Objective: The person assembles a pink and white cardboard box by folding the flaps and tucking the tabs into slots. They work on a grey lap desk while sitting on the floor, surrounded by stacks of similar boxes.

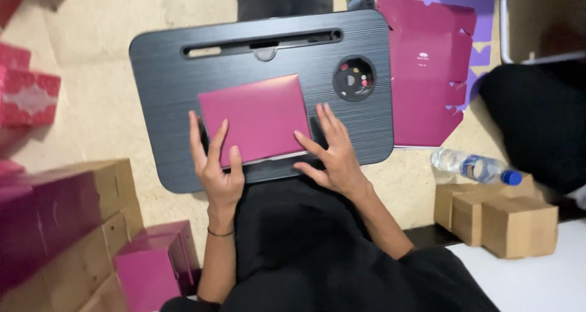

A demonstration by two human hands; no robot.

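Hands [217, 165] [332, 153] apparently flanking magenta box [255, 118].

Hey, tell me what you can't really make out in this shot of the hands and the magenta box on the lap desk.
Head view only:
- Magenta box: near edge covered by the left hand and right hand.
- Round recess in the lap desk: contents too small.
- Flat magenta sheets: print too small.
- Container at top right: cut off by the frame.
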